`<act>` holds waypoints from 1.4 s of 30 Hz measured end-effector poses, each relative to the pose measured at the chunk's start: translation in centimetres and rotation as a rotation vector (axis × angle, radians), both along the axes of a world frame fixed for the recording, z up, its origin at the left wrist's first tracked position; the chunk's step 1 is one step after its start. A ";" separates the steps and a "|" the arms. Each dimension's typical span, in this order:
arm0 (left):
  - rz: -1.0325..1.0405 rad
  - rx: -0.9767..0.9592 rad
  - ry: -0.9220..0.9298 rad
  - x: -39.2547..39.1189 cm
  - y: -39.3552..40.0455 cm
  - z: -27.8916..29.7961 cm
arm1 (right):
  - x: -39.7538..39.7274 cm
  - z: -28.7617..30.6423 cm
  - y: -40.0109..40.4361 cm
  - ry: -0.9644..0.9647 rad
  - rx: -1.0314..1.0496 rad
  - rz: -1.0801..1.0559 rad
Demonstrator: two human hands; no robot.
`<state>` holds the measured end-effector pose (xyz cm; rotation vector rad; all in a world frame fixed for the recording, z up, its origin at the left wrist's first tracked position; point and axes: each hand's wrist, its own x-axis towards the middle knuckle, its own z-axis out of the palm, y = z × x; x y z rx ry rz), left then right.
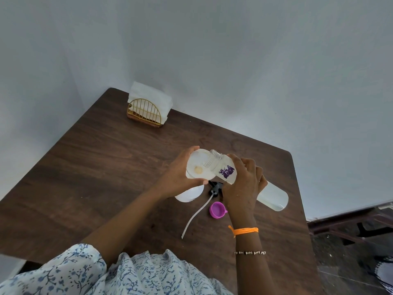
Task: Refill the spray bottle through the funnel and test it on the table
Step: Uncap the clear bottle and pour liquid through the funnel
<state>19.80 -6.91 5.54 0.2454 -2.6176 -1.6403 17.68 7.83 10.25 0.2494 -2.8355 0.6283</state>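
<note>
We see the left hand (pixel 180 177) curled around a white funnel (pixel 198 167), which sits on top of the spray bottle (pixel 189 193); this bottle stands on the dark wooden table (pixel 95 167), and only its pale lower body shows under the hand. The right hand (pixel 244 184) grasps a clear refill bottle (pixel 228 171) with a purple label, tilted so that its open threaded neck lies over the wide mouth of the funnel. The far end of this refill bottle points to the right, above the table. We cannot tell if liquid is running out of the neck.

Between the two hands, the black spray head (pixel 214 188) lies on the table, and its long white tube reaches toward the person. Just beside the tube, a small purple cap (pixel 217 210) lies with the open side up. At the far left corner of the table, near the wall, a gold wire holder (pixel 144 113) keeps white napkins upright. The right wrist carries an orange thread (pixel 244 230) and a beaded bracelet (pixel 249 252).
</note>
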 end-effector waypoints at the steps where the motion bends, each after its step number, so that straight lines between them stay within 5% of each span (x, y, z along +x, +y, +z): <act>1: -0.001 0.000 -0.002 0.0 0.0 0.0 | 0.0 0.0 0.0 0.004 -0.001 0.000; 42: -0.006 0.012 0.006 0.3 -0.1 0.3 | -0.2 -0.5 0.1 0.051 0.010 0.002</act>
